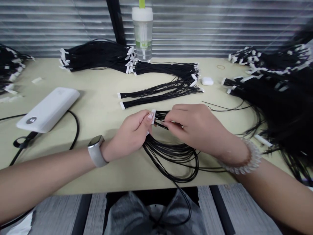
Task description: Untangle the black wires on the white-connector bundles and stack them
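A white connector [153, 117] with thin black wires is pinched in my left hand [135, 130], thumb on its face. My right hand [193, 125] is closed just to the right of it, thumb and forefinger pinching black wires [160, 115] close to the connector. Below both hands, the wires loop [181, 155] back under my left hand, where the edge of another white piece shows. A few strands hang over the table's front edge towards my lap. Two wire bundles [156, 98] with white end connectors lie just beyond my hands.
A white power bank [49, 109] with a black cable lies left. Behind are a large wire bundle [95, 55], a drink bottle [143, 36] and a small white case [207, 81]. Heaps of black wires with white connectors fill the right [288, 107] and the far left [8, 67].
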Motion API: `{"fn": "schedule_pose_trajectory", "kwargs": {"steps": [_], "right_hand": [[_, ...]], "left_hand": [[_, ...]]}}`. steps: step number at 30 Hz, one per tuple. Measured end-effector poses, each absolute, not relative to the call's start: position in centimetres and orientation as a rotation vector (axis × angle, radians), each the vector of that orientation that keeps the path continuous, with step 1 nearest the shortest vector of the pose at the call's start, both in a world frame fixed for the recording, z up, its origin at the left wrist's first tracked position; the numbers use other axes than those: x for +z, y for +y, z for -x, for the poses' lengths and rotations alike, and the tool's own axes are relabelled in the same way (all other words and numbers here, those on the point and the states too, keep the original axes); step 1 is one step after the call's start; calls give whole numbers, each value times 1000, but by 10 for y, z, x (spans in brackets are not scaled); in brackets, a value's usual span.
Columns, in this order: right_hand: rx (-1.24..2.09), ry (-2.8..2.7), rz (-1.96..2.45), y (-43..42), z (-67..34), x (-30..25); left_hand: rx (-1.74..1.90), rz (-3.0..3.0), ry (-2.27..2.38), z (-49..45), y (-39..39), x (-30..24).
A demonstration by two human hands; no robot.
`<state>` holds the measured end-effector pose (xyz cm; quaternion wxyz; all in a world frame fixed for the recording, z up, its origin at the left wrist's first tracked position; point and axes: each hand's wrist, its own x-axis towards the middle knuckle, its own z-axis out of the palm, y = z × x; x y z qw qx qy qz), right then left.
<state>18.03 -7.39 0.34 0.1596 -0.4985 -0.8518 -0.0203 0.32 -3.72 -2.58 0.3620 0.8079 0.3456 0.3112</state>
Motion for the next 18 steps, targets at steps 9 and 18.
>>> {"fn": "schedule_pose_trajectory", "kwargs": {"steps": [9,18], "right_hand": [[-64,-2481,1473,-75,-180,6],[-202,-2456,1483,-77,-175,2]], "left_hand": [[789,-2106,883,-3,-37,-26],[779,-2114,894,-3,-36,-27]]}}
